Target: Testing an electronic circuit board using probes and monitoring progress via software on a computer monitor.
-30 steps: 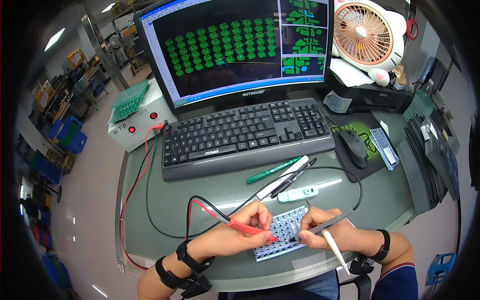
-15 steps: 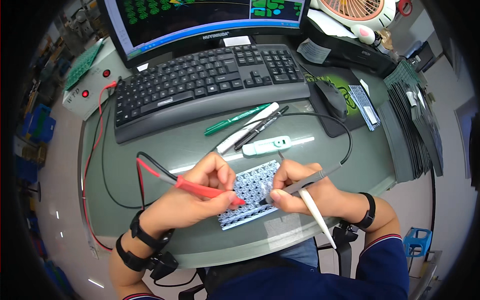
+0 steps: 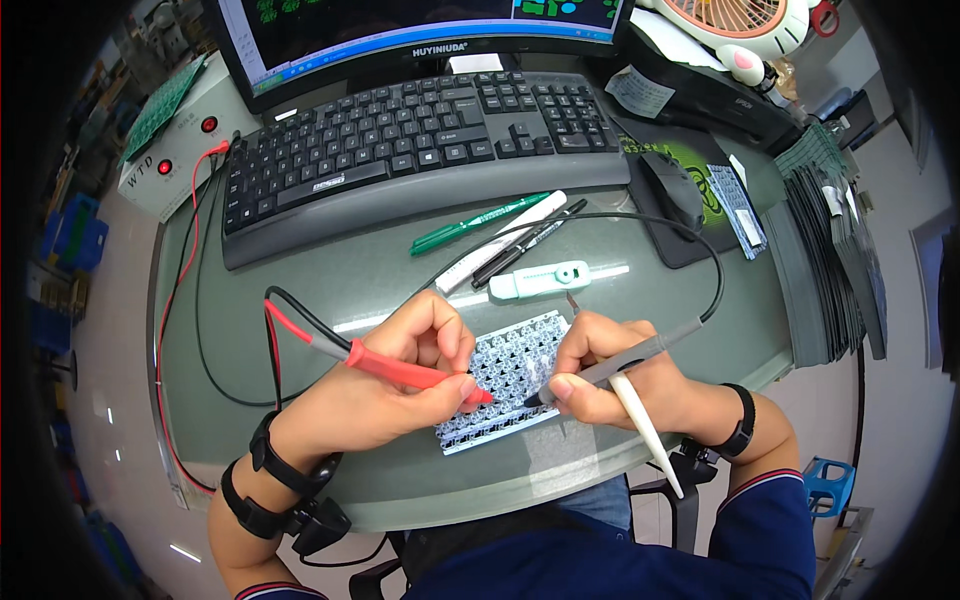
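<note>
A whitish-blue circuit board panel with a repeated pattern lies tilted on the table between my hands. My left hand is closed around a red test probe, whose tip points at the panel's middle. In my right hand is a grey-and-black test probe, its dark tip close to the red one. Whether either tip touches the panel I cannot tell. Also tucked in my right hand is a slim tool with a white handle; a thin dark point sticks out beyond the fingers.
Behind the panel lie a mint-green cutter-like tool, a green pen, a white pen and a black pen. A keyboard, mouse and monitor stand beyond. Probe cables loop over the table; stacked dark boards stand right.
The whole view has shifted slightly. Both hands keep their hold on the probes, with the tips staying close together over the panel.
</note>
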Motion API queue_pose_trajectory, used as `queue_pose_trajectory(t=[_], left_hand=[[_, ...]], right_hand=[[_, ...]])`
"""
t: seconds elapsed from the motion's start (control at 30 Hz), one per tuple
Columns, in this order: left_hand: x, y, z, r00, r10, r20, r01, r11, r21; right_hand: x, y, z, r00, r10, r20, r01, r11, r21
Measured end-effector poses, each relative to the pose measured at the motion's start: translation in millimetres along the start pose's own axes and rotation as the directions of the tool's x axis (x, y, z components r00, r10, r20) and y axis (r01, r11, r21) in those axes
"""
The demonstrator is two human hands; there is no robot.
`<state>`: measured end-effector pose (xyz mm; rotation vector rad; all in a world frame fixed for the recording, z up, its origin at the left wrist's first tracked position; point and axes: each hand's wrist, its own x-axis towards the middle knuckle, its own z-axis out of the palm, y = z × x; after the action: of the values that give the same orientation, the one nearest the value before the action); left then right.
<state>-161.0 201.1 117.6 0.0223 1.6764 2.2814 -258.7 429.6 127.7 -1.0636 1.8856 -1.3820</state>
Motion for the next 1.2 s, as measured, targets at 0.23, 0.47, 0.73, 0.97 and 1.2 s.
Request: queue_pose_trajectory(t=[0.23, 0.47, 0.73, 0.97, 1.2], left_hand=[[0.6, 1.2, -2.4, 1.000, 0.000, 0.000, 0.000, 1.000, 0.017], [0.3, 2.0, -1.1, 1.000, -0.010, -0.015, 0.010, 1.000, 0.016], [0.7, 0.4, -2.2, 1.000, 0.009, -0.001, -0.009, 0.999, 0.042], [0.4, 0.8, -4.1, 1.000, 0.005, 0.000, -0.005, 1.000, 0.020], [3.0, 1.8, -0.2, 0.999, 0.035, 0.006, -0.035, 0.999, 0.008]], right_hand=[[1.3, 2.0, 0.8, 1.000, -0.006, -0.020, 0.007, 1.000, 0.027], [2.1, 1.1, 1.3, 1.000, -0.009, -0.015, 0.009, 1.000, 0.016], [0.2, 1.3, -2.8, 0.999, -0.009, -0.053, 0.009, 1.000, -0.002], [0.7, 1.7, -2.4, 0.997, -0.044, -0.070, 0.043, 0.999, -0.025], [1.8, 3.1, -1.5, 0.990, -0.117, -0.077, 0.114, 0.992, -0.047]])
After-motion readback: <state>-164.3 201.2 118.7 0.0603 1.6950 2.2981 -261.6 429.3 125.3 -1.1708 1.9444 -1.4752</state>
